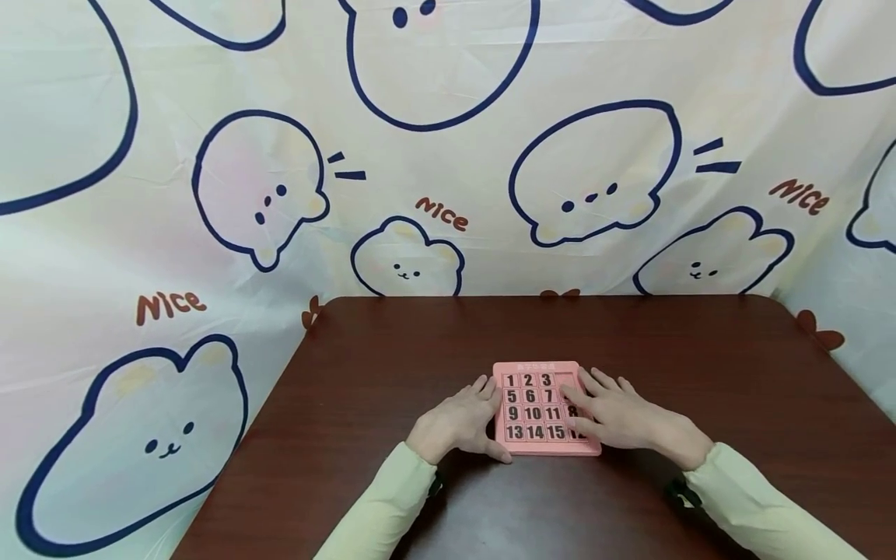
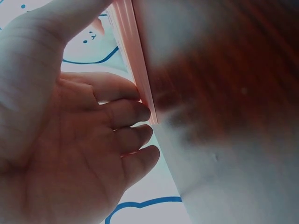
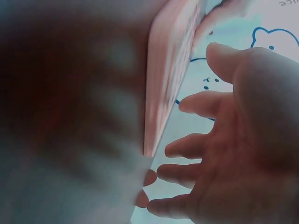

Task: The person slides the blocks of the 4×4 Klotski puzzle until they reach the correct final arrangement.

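The pink number puzzle (image 1: 544, 407) carries black tiles reading 1, 2, 3; 5, 6, 7; 9, 10, 11, 8; and 13, 14, 15. Its top strip bears characters too small to read. The backdrop cloth (image 1: 448, 155) shows the word "Nice" several times.

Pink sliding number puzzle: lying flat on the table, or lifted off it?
Flat. The pink square number puzzle rests face up on the dark brown table; the left hand steadies its edge, the right hand lies over its right column.

Brown table (image 1: 700, 350) (rounded corners) before cartoon-bear backdrop (image 1: 210, 194).
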Action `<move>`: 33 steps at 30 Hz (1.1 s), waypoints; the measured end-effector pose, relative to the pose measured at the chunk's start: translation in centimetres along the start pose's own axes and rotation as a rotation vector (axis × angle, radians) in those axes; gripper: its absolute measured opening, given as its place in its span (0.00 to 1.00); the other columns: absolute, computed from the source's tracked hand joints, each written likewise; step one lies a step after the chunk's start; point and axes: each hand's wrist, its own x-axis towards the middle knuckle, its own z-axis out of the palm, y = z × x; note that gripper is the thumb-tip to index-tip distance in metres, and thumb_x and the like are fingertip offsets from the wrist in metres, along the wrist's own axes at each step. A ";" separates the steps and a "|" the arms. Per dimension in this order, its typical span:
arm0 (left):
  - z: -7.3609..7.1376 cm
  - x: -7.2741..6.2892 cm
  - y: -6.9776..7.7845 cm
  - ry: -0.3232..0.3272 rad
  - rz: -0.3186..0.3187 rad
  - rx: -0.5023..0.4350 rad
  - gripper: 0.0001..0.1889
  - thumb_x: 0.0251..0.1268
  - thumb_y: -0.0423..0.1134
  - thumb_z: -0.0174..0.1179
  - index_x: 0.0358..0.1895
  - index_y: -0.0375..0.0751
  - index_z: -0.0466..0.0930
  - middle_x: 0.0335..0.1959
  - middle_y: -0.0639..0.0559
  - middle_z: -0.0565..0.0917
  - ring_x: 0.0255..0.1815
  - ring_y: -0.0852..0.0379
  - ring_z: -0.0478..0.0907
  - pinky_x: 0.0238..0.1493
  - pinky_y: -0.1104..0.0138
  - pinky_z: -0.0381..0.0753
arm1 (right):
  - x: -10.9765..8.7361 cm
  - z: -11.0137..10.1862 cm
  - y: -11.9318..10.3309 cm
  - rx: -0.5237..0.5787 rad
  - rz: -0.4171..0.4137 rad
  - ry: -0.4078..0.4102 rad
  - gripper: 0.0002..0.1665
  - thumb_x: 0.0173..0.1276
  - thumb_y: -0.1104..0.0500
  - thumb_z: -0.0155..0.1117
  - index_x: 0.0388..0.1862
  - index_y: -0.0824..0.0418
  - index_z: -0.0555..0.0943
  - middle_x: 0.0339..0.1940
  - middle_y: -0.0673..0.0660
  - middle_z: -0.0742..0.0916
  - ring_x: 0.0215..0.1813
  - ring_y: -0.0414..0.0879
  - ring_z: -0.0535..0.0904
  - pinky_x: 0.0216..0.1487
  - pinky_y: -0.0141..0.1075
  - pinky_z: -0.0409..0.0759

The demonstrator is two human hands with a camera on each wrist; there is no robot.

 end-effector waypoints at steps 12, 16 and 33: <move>0.0 0.1 -0.2 0.007 0.009 0.030 0.59 0.48 0.68 0.68 0.78 0.39 0.51 0.80 0.44 0.53 0.81 0.49 0.49 0.78 0.59 0.58 | -1.2 0.8 -0.3 -0.033 0.001 0.002 0.40 0.70 0.35 0.55 0.74 0.53 0.67 0.77 0.70 0.62 0.76 0.71 0.55 0.66 0.75 0.55; 0.0 0.1 -0.2 0.013 0.015 0.039 0.59 0.48 0.68 0.69 0.78 0.39 0.53 0.80 0.43 0.54 0.81 0.49 0.50 0.78 0.59 0.59 | -0.9 0.9 -0.1 -0.047 -0.009 0.029 0.39 0.71 0.34 0.53 0.73 0.53 0.69 0.76 0.70 0.63 0.76 0.71 0.56 0.65 0.75 0.56; -0.1 -0.2 -0.2 0.016 0.007 0.047 0.58 0.48 0.68 0.68 0.78 0.39 0.52 0.80 0.44 0.54 0.81 0.49 0.50 0.78 0.60 0.58 | 1.4 0.3 0.7 -0.016 0.054 -0.017 0.41 0.71 0.32 0.52 0.75 0.52 0.66 0.77 0.73 0.60 0.76 0.74 0.53 0.67 0.75 0.53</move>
